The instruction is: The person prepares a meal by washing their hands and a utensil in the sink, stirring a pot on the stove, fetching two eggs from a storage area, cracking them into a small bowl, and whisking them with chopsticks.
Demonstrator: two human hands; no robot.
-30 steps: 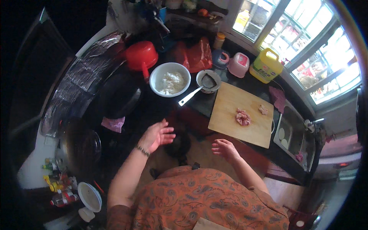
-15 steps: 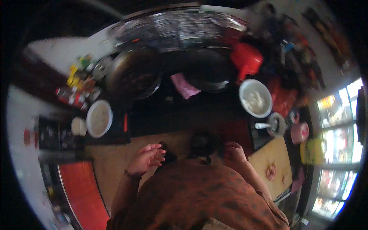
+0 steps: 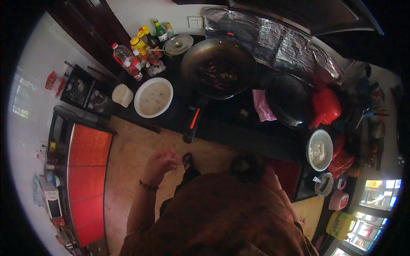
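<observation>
My left hand is raised over the tiled floor, empty, its fingers apart and slightly bent. At the right, my right hand is in shadow at the edge of a dark, round, bowl-like object and appears to grip it; the fingers are hard to see. Ahead on the black counter stands a large wok with dark cooked food in its bottom. A white bowl of pale, milky liquid with bits in it is nearest my left hand. The wok's handle points toward me.
Bottles and a metal lid crowd the left back of the counter. Right of the wok are a pink cloth, a second dark pan, a red scoop and a white bowl. A red-fronted cabinet stands at left.
My view has turned left, so the counter, wok and bowls now sit farther right in it. The dark round object has stayed beside my right hand. My left hand remains raised and empty.
</observation>
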